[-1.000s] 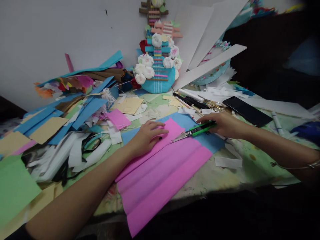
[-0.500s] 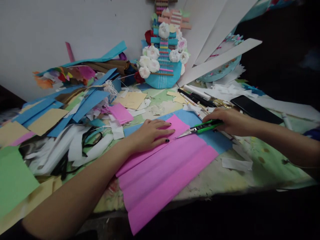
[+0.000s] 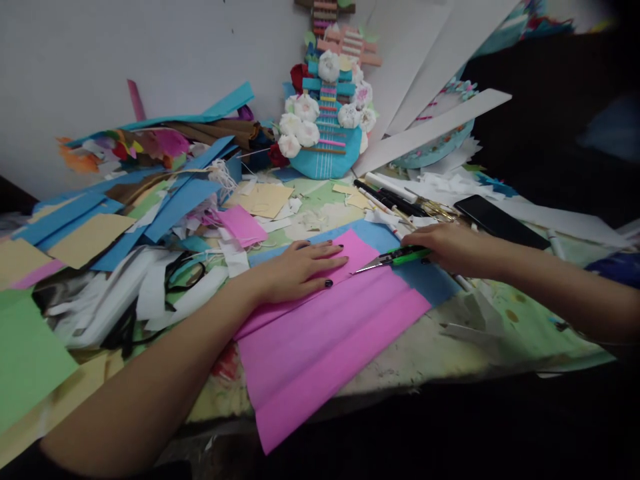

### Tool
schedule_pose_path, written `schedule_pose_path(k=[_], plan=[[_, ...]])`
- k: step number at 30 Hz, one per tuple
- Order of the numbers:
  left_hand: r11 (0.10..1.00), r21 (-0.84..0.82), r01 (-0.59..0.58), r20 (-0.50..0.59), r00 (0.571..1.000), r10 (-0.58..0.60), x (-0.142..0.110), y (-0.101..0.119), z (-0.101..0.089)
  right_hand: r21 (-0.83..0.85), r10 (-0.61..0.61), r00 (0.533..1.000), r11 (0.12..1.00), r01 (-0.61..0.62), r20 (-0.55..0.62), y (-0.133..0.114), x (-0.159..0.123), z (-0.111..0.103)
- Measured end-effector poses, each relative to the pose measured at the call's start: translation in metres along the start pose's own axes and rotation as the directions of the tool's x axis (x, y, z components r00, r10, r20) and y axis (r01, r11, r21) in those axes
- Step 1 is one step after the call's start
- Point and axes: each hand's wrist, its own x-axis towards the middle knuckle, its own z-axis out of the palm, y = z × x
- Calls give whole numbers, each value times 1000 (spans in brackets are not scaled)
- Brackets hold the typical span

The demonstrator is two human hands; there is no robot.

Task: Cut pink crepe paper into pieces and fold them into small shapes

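A large creased pink paper sheet lies on the table and hangs over its near edge, partly covering a blue sheet. My left hand rests flat on the far end of the pink sheet, fingers spread, pressing it down. My right hand grips a green-handled cutter whose metal blade tip touches the pink sheet's far right edge, just right of my left fingertips.
Piles of blue, tan, green and white paper scraps crowd the left. A blue paper-flower craft leans on the wall. Pens and gold scissors, a black phone and white card strips lie behind my right hand.
My right hand has slid the cutter a little leftward toward my left fingers along the pink sheet's edge. The left hand keeps pressing the same spot. The view shifted slightly.
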Motion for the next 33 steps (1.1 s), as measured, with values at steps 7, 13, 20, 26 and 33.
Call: schedule_pose_path(k=[7,13,20,26,33], plan=[[994,-102,46,62,997,-39,2,0,-2,-39,33,999,999,-32,12,-10,4,11],[990,-135,34,23,999,-32,2,-3,-1,107,69,998,992,-70,9,-2,5,10],[984,-167,58,22,998,-55,3,-2,-3,217,14,999,976,-24,49,11,9,10],[982,-174,70,34,997,-65,3,-2,-3,274,-46,995,962,20,87,10,10,7],[986,-166,24,15,1000,-22,2,-4,-1,292,-36,995,956,9,89,6,7,3]])
